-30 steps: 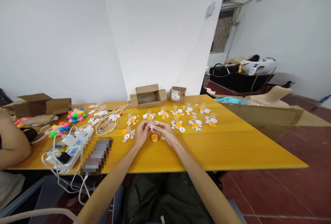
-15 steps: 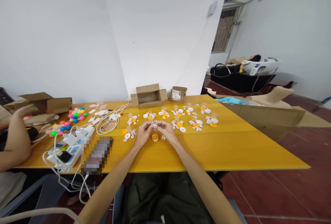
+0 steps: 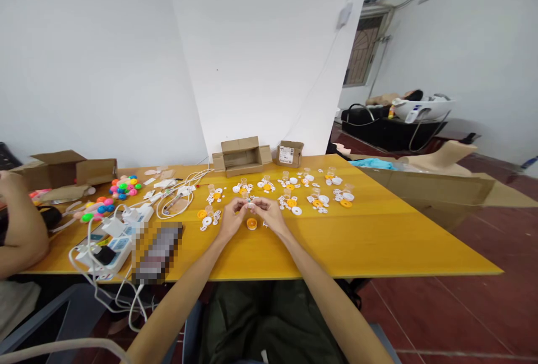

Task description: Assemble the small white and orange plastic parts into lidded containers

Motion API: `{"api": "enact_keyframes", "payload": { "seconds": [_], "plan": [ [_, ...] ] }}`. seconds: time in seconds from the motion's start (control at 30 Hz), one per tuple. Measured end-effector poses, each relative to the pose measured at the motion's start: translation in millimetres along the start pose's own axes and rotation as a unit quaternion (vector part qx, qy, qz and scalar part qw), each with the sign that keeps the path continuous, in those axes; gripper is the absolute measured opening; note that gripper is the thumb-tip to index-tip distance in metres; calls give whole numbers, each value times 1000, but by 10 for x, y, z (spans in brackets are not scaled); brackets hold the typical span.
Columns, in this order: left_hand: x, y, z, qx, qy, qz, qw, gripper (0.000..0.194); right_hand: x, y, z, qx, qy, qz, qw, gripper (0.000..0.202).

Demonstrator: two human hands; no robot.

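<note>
My left hand [image 3: 234,215] and my right hand [image 3: 269,213] meet over the table, fingertips pinched together on a small white plastic part [image 3: 251,205]. Its exact kind is too small to make out, and the fingers cover much of it. Just below them on the table sits a round orange part [image 3: 251,224], like a cap or short cup. Around my hands lie small groups of parts: orange rings [image 3: 291,203], white discs [image 3: 296,211], clear cups [image 3: 288,192] and little white pieces with dark holes [image 3: 217,217].
An open cardboard box [image 3: 241,158] and a smaller box [image 3: 290,153] stand by the wall. To the left are a power strip [image 3: 126,241], a phone [image 3: 159,252], white cables [image 3: 162,201] and coloured balls [image 3: 125,186]. Another person's arm [image 3: 25,224] rests at the far left.
My hands stay almost in place, fingers shifting slightly on the white part. At the far left, the other person's hand has moved back toward the left edge.
</note>
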State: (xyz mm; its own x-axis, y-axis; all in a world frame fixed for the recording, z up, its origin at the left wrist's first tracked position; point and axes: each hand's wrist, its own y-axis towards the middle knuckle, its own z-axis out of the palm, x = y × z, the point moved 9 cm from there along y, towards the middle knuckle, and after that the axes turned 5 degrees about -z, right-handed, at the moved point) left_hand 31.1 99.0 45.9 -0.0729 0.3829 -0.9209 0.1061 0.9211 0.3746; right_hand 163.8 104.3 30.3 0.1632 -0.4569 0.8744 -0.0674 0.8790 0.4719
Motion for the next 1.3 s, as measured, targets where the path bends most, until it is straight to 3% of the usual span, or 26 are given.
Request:
{"api": "enact_keyframes", "payload": {
  "seconds": [0.5,0.73,0.9,1.03,1.17,1.3],
  "plan": [
    [0,-13,39,10,-7,-14,1000,32,26,20,-97,-24,-50,-26,998,27],
    [178,41,38,35,-45,-60,997,37,100,8,-75,-11,-130,-48,990,22],
    [266,61,-61,2,-67,-86,994,36,260,-50,-246,-16,-320,-78,944,21],
    [290,58,-98,-10,-79,-98,992,37,306,-153,-258,32,-434,-81,897,18],
    [297,54,-113,-20,-81,-107,991,38,264,-299,-198,91,-498,-79,859,13],
    [310,49,-107,-24,-93,-120,988,39,190,-396,-197,118,-514,-67,847,8]
  ]
}}
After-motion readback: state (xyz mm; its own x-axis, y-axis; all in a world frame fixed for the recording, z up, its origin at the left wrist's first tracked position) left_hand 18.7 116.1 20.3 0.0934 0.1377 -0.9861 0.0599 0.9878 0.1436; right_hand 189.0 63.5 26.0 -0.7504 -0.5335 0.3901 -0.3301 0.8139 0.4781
